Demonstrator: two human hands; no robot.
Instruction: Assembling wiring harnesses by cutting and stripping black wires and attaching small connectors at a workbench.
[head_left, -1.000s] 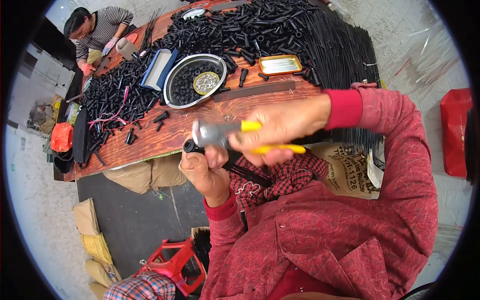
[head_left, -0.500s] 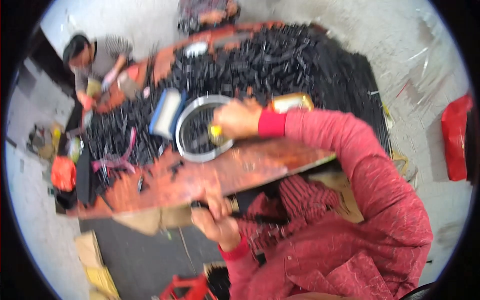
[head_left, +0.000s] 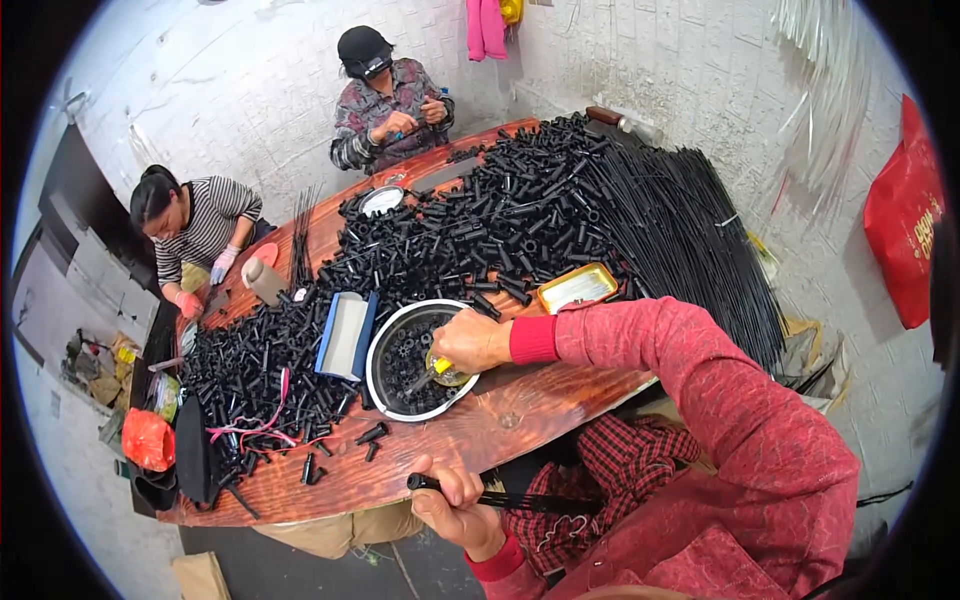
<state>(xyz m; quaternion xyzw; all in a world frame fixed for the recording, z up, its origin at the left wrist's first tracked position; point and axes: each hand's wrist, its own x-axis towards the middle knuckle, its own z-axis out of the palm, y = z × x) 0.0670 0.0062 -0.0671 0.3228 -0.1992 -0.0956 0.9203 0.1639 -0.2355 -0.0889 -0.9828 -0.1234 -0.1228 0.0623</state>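
My left hand (head_left: 455,508) is closed around a thin black rod (head_left: 540,503) in front of the table's near edge. A short black tubular piece (head_left: 424,482) sticks out past my thumb and fingers. My right hand (head_left: 472,340) grips a small clear bottle (head_left: 455,377) with a yellow collar and a narrow tip. The bottle is tilted over a round white-rimmed bowl (head_left: 375,375), its tip toward the lower left. Small black ring-like parts (head_left: 407,355) lie in the bowl. My palm hides part of the bottle.
Black tubular pieces (head_left: 460,235) heap across the red-brown table (head_left: 530,410), with long black rods (head_left: 690,240) at right. Near the bowl are a blue-and-white box (head_left: 345,335) and a yellow-rimmed tray (head_left: 578,288). Two people work at the far and left edges.
The view has shifted and become sharper. My right hand still holds the bottle at the bowl; my left hand still grips the rod, its black end now plainly seen.
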